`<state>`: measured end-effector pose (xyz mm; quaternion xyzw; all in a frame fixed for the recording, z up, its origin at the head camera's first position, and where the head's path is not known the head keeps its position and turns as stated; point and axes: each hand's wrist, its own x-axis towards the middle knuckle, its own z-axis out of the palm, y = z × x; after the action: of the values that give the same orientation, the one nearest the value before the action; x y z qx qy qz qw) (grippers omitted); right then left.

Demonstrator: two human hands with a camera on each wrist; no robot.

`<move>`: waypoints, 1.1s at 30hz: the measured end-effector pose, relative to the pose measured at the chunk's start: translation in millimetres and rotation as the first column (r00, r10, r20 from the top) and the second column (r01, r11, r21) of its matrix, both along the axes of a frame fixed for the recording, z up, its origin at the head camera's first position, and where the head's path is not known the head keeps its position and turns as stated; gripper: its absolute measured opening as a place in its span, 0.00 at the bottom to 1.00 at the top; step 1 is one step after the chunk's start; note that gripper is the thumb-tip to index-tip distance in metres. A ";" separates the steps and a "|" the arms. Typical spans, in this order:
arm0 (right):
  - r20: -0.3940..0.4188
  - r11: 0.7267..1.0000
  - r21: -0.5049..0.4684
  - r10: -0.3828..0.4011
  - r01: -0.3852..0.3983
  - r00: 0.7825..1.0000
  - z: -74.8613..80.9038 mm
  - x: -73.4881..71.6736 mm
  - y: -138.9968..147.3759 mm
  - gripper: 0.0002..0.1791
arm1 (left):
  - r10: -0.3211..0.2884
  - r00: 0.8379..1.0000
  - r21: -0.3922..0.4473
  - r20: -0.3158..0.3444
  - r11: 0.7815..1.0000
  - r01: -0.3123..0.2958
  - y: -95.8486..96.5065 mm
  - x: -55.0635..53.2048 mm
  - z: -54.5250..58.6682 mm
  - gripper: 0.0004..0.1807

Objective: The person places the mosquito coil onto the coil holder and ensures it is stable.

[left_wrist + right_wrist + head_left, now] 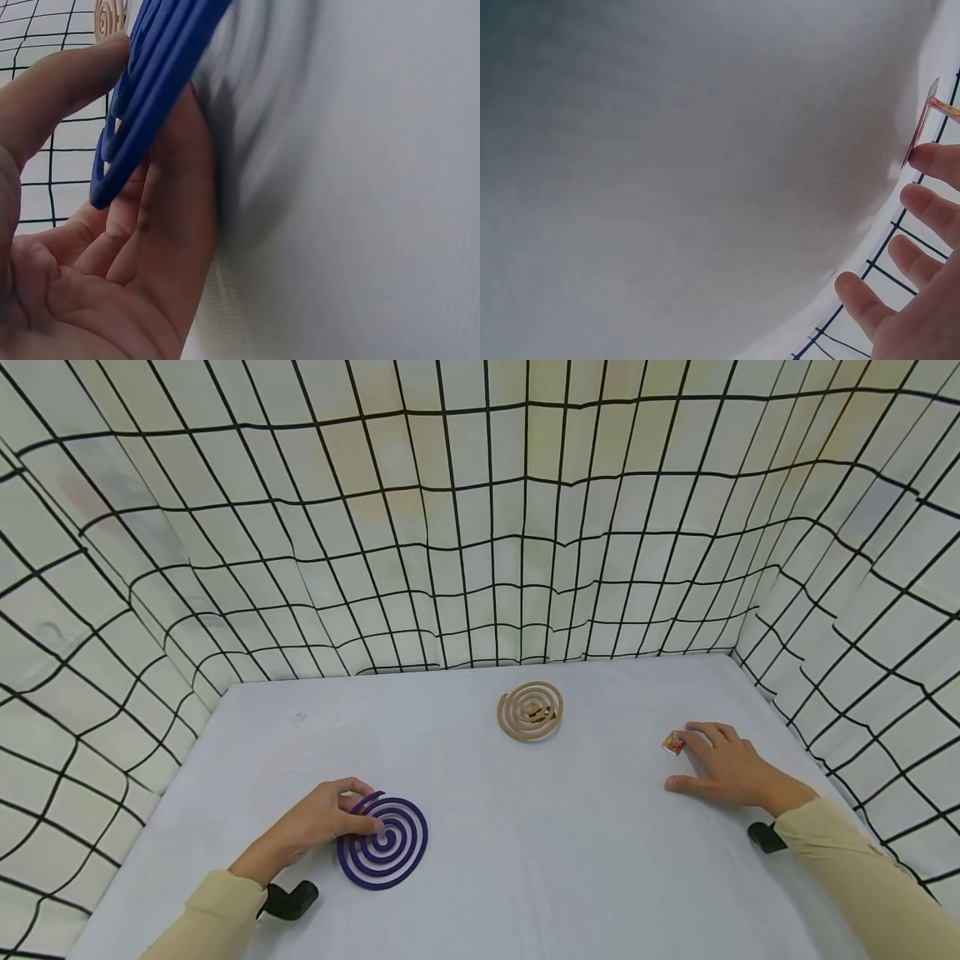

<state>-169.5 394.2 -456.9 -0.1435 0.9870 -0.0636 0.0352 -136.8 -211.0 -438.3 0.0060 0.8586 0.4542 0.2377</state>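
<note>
Purple coil [387, 840] is pinched by the left hand [330, 818], thumb on top, held just off the worktop [525, 860] toward its left edge; red piece [673, 743] near the right edge is touched by the right hand [727, 770], fingers loosely spread, nothing gripped

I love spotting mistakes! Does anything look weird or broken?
Nothing looks broken or spilled. Only the blue-purple coil sits askew: the left hand pinches it, holding one edge off the white table.
</note>
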 end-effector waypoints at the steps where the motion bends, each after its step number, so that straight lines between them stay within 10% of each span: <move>1: -0.003 1.000 -0.002 0.002 -0.002 1.000 0.4 0.3 -0.3 0.52 | -0.003 1.000 0.009 0.000 1.000 0.003 -0.4 -0.2 -1.0 0.35; 33: -0.043 0.999 -0.021 0.030 -0.031 0.999 -2.8 2.2 2.5 0.50 | -0.079 0.995 0.252 0.054 0.966 0.063 0.3 0.6 -5.9 0.30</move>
<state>-167.3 396.7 -459.7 -0.1601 0.9845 -0.0707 0.0134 -136.2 -210.7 -444.2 0.0523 0.7856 0.5500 0.2785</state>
